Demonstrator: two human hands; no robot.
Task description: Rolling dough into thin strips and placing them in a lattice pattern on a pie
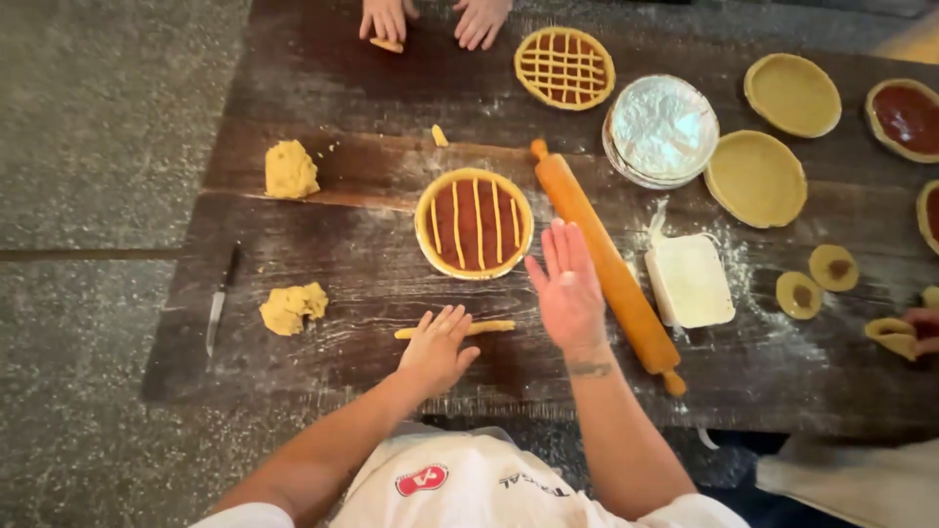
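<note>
My left hand (pixel 438 344) lies flat, fingers spread, on a thin rolled strip of yellow dough (pixel 486 328) on the dark wooden table (pixel 323 88). My right hand (pixel 567 289) is raised just above the board, palm open, fingers apart, holding nothing. Just beyond both hands sits a round jam tart (pixel 474 224) with several parallel dough strips laid across the red filling. A wooden rolling pin (pixel 606 264) lies diagonally, right beside my right hand.
Two lumps of dough (pixel 291 169) (pixel 292 307) and a knife (pixel 221 298) lie at left. A latticed tart (pixel 564 67), foil pans (pixel 662 130), empty crusts (pixel 755 178), a white tub (pixel 690 280) stand at right. Another person's hands (pixel 435 20) work at the far edge; a third person's hand (pixel 919 330) at right.
</note>
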